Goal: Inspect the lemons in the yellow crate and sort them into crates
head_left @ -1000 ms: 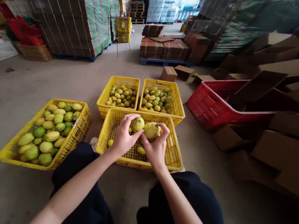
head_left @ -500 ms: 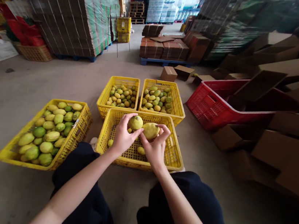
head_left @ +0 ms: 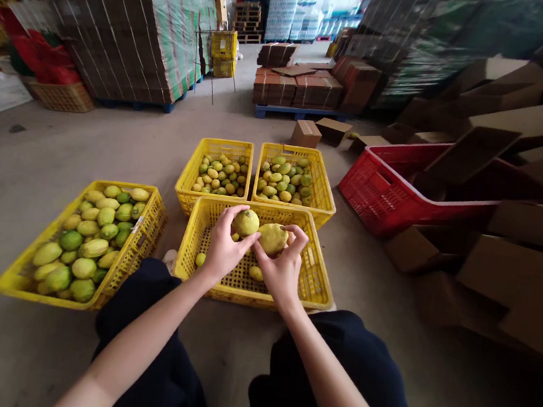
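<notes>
Over the near yellow crate (head_left: 254, 294), each of my hands grips one fruit. Thumb and fingers of my left hand (head_left: 224, 245) close round a yellow-green lemon (head_left: 247, 223), its end turned up toward me. My right hand (head_left: 285, 265) pinches a larger, longer yellow lemon (head_left: 271, 238) between thumb and fingers. The two fruits are side by side, and my thumbs nearly meet below them. A few loose lemons lie on the crate's floor, among them a small lemon (head_left: 256, 273) under my hands. My hands and forearms hide part of the crate.
A tilted yellow crate (head_left: 139, 239) full of green and yellow lemons stands at left. Beyond the near crate are two more, a left crate (head_left: 187, 182) and a right crate (head_left: 325, 194), partly filled. A red crate (head_left: 376, 201) and piled cardboard boxes (head_left: 507, 274) occupy the right.
The lemon in my right hand has turned very slightly. Otherwise both hands and the crates stay in place.
</notes>
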Demonstrator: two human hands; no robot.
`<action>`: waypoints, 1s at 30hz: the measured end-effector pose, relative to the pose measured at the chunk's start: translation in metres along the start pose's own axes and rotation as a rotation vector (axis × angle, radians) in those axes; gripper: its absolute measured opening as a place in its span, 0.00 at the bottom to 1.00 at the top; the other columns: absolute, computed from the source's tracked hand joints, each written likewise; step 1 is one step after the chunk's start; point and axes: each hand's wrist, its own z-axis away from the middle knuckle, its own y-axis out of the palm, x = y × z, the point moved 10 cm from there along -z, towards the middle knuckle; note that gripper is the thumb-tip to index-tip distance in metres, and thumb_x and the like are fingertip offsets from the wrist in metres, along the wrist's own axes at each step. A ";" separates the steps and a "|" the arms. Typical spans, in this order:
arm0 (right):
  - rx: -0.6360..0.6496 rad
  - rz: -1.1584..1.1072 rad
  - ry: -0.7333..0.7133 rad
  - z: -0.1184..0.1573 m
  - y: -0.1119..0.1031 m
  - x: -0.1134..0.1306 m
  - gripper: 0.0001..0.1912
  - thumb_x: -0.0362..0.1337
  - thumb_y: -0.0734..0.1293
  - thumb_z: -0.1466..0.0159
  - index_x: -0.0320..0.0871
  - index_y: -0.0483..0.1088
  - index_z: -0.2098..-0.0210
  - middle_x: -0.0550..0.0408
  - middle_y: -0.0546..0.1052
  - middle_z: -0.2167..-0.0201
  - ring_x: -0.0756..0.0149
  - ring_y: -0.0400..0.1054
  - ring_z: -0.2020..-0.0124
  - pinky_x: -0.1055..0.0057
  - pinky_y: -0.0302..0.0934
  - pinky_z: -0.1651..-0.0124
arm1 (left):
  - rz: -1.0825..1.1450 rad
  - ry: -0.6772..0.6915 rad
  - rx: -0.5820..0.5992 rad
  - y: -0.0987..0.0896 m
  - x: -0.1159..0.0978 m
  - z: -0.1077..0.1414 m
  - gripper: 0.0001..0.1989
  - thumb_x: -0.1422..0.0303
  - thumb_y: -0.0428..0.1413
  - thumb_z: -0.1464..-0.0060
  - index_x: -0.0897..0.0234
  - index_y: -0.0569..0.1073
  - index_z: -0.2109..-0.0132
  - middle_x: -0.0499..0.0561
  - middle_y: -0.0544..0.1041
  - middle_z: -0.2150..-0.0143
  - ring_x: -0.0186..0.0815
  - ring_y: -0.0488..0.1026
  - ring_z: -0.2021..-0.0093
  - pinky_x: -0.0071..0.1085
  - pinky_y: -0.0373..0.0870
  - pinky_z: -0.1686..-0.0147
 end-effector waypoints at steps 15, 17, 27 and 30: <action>0.020 0.025 -0.043 -0.001 0.003 -0.001 0.26 0.43 0.68 0.44 0.48 0.56 0.50 0.52 0.71 0.59 0.61 0.68 0.62 0.62 0.66 0.61 | 0.003 -0.004 0.004 0.001 0.001 0.000 0.22 0.69 0.61 0.51 0.58 0.66 0.49 0.53 0.71 0.50 0.37 0.69 0.51 0.33 0.70 0.56; 0.032 0.024 -0.007 -0.001 0.004 -0.004 0.26 0.43 0.69 0.45 0.49 0.54 0.51 0.53 0.71 0.60 0.62 0.68 0.64 0.62 0.65 0.62 | 0.011 -0.015 0.009 0.001 0.001 0.000 0.22 0.69 0.61 0.51 0.58 0.66 0.49 0.53 0.71 0.49 0.38 0.69 0.50 0.33 0.70 0.55; 0.029 -0.013 0.023 0.000 0.003 0.003 0.25 0.44 0.68 0.45 0.49 0.50 0.56 0.58 0.68 0.66 0.66 0.67 0.71 0.66 0.64 0.68 | 0.020 -0.037 0.008 0.000 0.002 0.000 0.22 0.69 0.61 0.51 0.58 0.66 0.49 0.54 0.71 0.49 0.39 0.70 0.50 0.33 0.70 0.57; 0.030 -0.019 0.037 0.000 0.003 0.002 0.25 0.43 0.68 0.44 0.49 0.49 0.56 0.58 0.68 0.66 0.66 0.67 0.71 0.66 0.63 0.67 | 0.017 -0.033 0.010 0.000 0.002 -0.001 0.22 0.69 0.61 0.51 0.59 0.66 0.49 0.54 0.71 0.49 0.39 0.70 0.50 0.34 0.70 0.55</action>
